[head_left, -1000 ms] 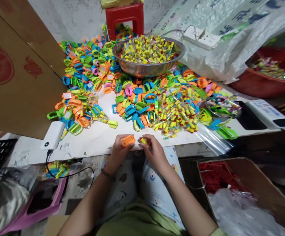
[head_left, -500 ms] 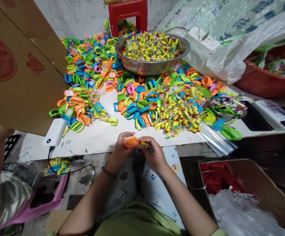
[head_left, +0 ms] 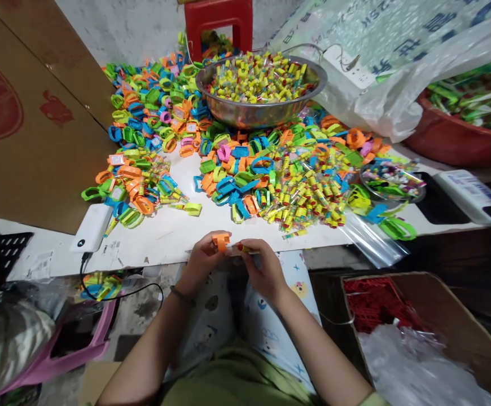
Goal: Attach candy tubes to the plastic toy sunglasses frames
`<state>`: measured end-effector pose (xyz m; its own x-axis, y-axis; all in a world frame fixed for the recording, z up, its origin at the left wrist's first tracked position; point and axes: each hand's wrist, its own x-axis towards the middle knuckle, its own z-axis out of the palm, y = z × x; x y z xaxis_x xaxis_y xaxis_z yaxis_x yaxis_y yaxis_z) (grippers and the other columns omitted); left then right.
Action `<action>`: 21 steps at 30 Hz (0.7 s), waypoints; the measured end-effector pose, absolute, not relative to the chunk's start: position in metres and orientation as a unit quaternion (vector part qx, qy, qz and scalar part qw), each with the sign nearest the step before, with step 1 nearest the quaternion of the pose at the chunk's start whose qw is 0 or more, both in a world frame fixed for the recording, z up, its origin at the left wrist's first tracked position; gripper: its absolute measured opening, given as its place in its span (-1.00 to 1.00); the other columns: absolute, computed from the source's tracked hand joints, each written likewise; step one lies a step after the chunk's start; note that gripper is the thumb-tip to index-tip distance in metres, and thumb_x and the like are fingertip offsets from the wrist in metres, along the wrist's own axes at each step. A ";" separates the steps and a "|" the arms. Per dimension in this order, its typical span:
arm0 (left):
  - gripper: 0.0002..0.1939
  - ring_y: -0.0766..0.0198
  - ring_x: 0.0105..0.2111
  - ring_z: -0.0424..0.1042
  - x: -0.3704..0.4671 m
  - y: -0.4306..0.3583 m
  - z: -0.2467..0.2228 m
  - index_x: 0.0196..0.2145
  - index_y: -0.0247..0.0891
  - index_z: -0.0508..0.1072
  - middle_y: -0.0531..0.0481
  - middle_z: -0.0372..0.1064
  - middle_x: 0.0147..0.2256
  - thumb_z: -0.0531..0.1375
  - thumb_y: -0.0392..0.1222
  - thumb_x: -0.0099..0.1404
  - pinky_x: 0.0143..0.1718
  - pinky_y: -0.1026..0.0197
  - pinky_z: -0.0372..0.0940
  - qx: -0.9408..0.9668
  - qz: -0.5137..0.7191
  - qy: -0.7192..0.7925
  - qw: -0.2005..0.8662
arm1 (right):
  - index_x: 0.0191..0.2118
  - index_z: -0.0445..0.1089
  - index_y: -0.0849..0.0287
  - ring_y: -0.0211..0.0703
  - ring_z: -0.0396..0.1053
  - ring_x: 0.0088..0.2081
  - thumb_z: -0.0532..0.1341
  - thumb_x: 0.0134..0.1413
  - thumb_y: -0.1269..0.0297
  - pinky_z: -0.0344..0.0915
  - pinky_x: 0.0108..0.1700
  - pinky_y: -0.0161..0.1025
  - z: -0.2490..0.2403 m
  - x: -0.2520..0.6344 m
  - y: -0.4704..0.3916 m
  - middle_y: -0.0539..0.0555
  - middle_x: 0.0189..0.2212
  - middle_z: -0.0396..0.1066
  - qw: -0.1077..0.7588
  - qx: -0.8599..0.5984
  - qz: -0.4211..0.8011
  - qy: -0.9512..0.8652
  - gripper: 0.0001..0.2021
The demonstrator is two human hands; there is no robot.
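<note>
In my left hand [head_left: 203,256] is an orange plastic toy watch [head_left: 221,242], gripped between thumb and fingers just past the table's front edge. Thumb and fingertips of my right hand [head_left: 264,269] pinch a small yellow tube with a red end [head_left: 242,247], close to the right of the watch. A pale bit shows between the two; I cannot make out what it is. Ahead of my hands lie a heap of similar yellow tubes [head_left: 313,192] and a pile of coloured toy watches [head_left: 232,186].
A steel bowl [head_left: 249,113] full of yellow tubes stands at the back. On the left are a cardboard box [head_left: 38,141] and a white power bank [head_left: 93,228] with a cable. To the right sit a red basin [head_left: 452,135], a phone [head_left: 442,200] and clear plastic sleeves [head_left: 372,239].
The orange toy watch has turned in my left hand, and a gap has appeared between it and the yellow tube. The co-worker's arm at far left has moved lower and outward.
</note>
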<state>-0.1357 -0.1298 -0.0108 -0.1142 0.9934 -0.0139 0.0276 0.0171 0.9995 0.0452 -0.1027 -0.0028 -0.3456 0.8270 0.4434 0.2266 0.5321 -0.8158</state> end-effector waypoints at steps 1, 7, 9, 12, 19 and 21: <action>-0.51 0.05 -0.07 0.47 -0.133 -0.130 -0.011 -0.11 -0.24 0.53 -0.17 0.49 -0.08 0.38 0.10 0.08 -0.07 0.05 0.37 0.500 0.511 0.535 0.450 | -0.09 0.32 0.05 -0.09 0.47 -0.18 0.10 0.27 0.36 0.43 -0.16 -0.13 -0.003 0.045 -0.103 0.10 -0.22 0.48 0.453 -0.358 0.328 -0.747 -0.85; -0.68 0.11 -0.23 0.45 -0.123 -0.132 -0.007 -0.20 -0.16 0.56 -0.03 0.56 -0.26 0.38 -0.01 0.10 -0.11 0.03 0.29 0.621 0.442 0.565 0.318 | -0.12 0.32 0.06 -0.09 0.44 -0.20 0.10 0.25 0.40 0.40 -0.19 -0.13 -0.001 0.050 -0.101 0.09 -0.26 0.46 0.454 -0.337 0.317 -0.761 -0.86; -0.72 0.14 -0.27 0.44 -0.123 -0.131 -0.006 -0.21 -0.15 0.56 0.00 0.56 -0.30 0.36 -0.02 0.13 -0.14 0.04 0.27 0.639 0.429 0.564 0.300 | -0.12 0.33 0.07 -0.09 0.43 -0.19 0.11 0.25 0.40 0.39 -0.18 -0.12 -0.001 0.051 -0.100 0.10 -0.26 0.45 0.453 -0.336 0.318 -0.762 -0.86; -0.73 0.16 -0.30 0.42 -0.122 -0.131 -0.006 -0.20 -0.14 0.55 0.03 0.54 -0.34 0.33 -0.03 0.15 -0.19 0.07 0.25 0.652 0.416 0.563 0.290 | -0.11 0.32 0.06 -0.09 0.42 -0.20 0.12 0.26 0.40 0.38 -0.18 -0.12 -0.001 0.053 -0.100 0.09 -0.26 0.44 0.455 -0.331 0.311 -0.766 -0.86; -0.77 0.18 -0.38 0.35 -0.122 -0.132 -0.005 -0.23 -0.12 0.57 0.08 0.44 -0.46 0.32 -0.02 0.17 -0.24 0.09 0.21 0.673 0.363 0.576 0.288 | -0.19 0.28 0.04 -0.09 0.41 -0.19 0.12 0.23 0.43 0.37 -0.14 -0.09 -0.006 0.056 -0.098 0.07 -0.26 0.43 0.450 -0.315 0.298 -0.781 -0.88; -0.78 0.16 -0.38 0.35 -0.122 -0.131 -0.003 -0.28 -0.13 0.57 0.07 0.44 -0.47 0.32 0.01 0.16 -0.26 0.09 0.20 0.665 0.364 0.581 0.297 | -0.19 0.27 0.04 -0.10 0.41 -0.18 0.12 0.23 0.45 0.36 -0.13 -0.09 -0.006 0.057 -0.098 0.07 -0.25 0.44 0.445 -0.312 0.298 -0.785 -0.87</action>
<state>-0.1223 -0.1314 -0.0034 0.0599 0.9886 0.1383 0.5560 -0.1481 0.8179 0.0575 -0.0977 -0.0060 -0.4106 0.7541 0.5126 0.2243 0.6284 -0.7448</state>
